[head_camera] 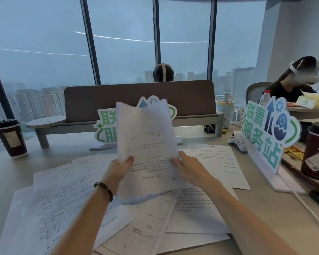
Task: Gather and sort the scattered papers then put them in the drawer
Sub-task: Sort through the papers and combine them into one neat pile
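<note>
Held upright above the desk [6, 179] by both hands [120, 167], gripping a lifted paper sheaf [147, 144], long axis vertical; loose sheets [63, 199] below, mostly nearer left.

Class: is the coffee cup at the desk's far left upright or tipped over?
Upright: the coffee cup stands on its base on the desk, black lid on top.

You've got white papers [149, 144] w/ black print. Dark maroon cups [11, 138], black lids; green-teal-blue sign [265, 137].
</note>
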The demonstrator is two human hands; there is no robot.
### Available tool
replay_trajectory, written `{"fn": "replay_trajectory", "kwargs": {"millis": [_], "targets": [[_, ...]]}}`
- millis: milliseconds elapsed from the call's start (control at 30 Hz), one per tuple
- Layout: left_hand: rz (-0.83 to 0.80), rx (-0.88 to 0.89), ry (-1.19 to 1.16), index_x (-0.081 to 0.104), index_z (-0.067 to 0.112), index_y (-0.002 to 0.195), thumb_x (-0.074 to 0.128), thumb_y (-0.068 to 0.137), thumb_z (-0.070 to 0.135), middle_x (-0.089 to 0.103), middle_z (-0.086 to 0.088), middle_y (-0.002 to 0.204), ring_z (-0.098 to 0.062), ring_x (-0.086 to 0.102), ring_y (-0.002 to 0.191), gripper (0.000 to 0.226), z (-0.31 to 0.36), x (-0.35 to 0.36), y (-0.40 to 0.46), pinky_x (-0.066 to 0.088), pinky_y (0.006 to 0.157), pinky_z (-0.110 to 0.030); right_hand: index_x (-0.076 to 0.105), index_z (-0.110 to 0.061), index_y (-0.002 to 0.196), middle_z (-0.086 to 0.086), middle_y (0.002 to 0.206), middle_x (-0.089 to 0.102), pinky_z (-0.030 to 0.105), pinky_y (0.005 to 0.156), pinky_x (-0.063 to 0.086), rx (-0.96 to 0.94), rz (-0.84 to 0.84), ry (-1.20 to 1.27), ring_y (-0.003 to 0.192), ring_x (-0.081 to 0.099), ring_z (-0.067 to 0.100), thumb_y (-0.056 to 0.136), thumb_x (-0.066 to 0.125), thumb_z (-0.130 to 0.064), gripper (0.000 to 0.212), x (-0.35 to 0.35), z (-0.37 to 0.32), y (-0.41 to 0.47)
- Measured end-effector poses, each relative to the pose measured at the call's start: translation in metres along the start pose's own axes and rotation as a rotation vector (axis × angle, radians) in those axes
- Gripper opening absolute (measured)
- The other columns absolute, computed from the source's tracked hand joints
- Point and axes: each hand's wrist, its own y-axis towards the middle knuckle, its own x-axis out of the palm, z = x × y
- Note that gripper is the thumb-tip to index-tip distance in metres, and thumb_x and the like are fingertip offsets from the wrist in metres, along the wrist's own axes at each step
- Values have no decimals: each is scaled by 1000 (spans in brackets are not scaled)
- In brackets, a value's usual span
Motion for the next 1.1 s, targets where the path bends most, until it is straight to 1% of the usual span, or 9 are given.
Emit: {"fn": "replay_trajectory", "kwargs": {"millis": [100,200,267,400,500,667,800,967,1100], "targets": [[-17,-205,50,64,1,112,59,96,25,69,-16,102,-33,65,90,29,-15,-5,11,55,76,-41,48,-33,131,8,136,52,77,105,13,326,-93,-519,129,47,37,89,24,-72,62,-9,24,5],[-39,-259,307,60,-5,119,55,97,20,65,-22,117,-38,62,108,33,-25,-3,17,51,96,-48,47,-32,139,12,150,41,80,104,-1,545,-181,-524,139,32,45,87,28,-75,71,-20,37,3],[-49,-263,361,60,-5,114,52,98,20,65,-23,118,-38,61,110,31,-26,-1,18,50,98,-48,45,-31,141,15,153,35,76,108,6,528,-201,-507,140,28,46,86,31,-74,71,-19,39,4],[-42,-273,346,59,-4,117,52,99,20,64,-22,119,-39,60,110,31,-25,0,19,49,99,-49,55,-27,125,11,133,50,51,101,36,369,-108,-461,122,44,34,90,34,-64,55,-13,35,4],[-31,-274,347,59,-5,117,51,99,18,64,-23,117,-39,61,109,30,-24,0,18,50,98,-48,52,-22,134,16,141,44,55,106,31,415,15,-468,129,40,36,95,33,-62,59,-18,41,6],[-21,-267,319,58,-5,119,50,100,17,65,-21,111,-34,61,98,30,-23,2,17,51,89,-40,48,-26,138,17,152,36,74,108,6,525,-114,-544,140,30,41,89,33,-70,68,-20,48,9],[-15,-262,301,58,-5,118,48,100,15,62,-17,101,-31,58,90,29,-21,2,14,48,81,-36,51,-26,132,8,142,46,64,109,22,424,-33,-475,134,37,34,91,39,-61,55,-21,43,10],[-10,-268,274,58,-2,115,48,100,14,61,-16,99,-30,57,87,24,-19,2,11,46,78,-35,46,-25,137,18,146,40,65,108,24,590,-12,-496,135,34,40,82,47,-74,73,-23,51,9],[-5,-270,257,58,-2,112,49,100,14,62,-16,96,-28,57,79,22,-21,3,13,46,76,-35,43,-24,136,16,138,48,50,103,36,545,22,-462,128,40,36,82,51,-72,72,-25,53,8]]}}
